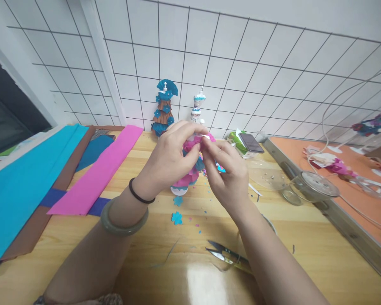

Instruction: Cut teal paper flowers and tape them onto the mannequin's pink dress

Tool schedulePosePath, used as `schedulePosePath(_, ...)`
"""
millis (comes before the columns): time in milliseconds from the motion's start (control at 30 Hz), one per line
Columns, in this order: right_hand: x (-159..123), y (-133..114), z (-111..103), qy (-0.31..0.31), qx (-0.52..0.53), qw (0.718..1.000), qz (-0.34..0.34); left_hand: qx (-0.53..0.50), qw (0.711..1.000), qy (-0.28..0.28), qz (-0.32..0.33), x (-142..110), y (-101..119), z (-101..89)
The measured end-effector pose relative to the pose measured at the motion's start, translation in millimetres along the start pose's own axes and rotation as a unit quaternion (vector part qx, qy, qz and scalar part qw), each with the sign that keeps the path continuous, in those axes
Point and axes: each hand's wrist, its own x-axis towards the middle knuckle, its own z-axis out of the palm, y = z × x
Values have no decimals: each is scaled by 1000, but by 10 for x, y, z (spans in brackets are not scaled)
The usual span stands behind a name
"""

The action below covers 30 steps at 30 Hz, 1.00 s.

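Observation:
A miniature dress form with a pink and blue crepe paper dress point(181, 182) stands on the table, its upper part mostly hidden by my hands. My left hand point(169, 156) is closed around its top, thumb and fingers pinching pink crepe paper point(190, 145). Thumb and fingertips of my right hand point(225, 169) press together right beside the left fingertips; what they hold is too small to make out. Blue paper flowers point(177, 218) lie in front of the form's white base, with tiny paper scraps around.
Behind stand a blue-and-brown paper-dressed form point(164, 111) and a white one point(199, 101). Folded pink point(97, 171) and turquoise crepe paper point(34, 182) lie left. Thread snips point(228, 254) rest near my right forearm. At right are a phone point(251, 142) and a glass jar point(292, 195).

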Motion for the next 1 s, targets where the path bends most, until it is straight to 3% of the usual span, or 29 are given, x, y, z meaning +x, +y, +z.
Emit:
schedulePosePath(767,-63,147,11,-29,-168,981,-94,-10,1000,14,-8,-7,-47,31)
schedulePosePath(900,-47,126,9,-23,-81,995,-51,-15,1000,14,-11,-7,-57,40)
schedulePosePath(1000,-24,79,-18,-7,59,997,45,-20,1000,12,-13,-6,-53,35)
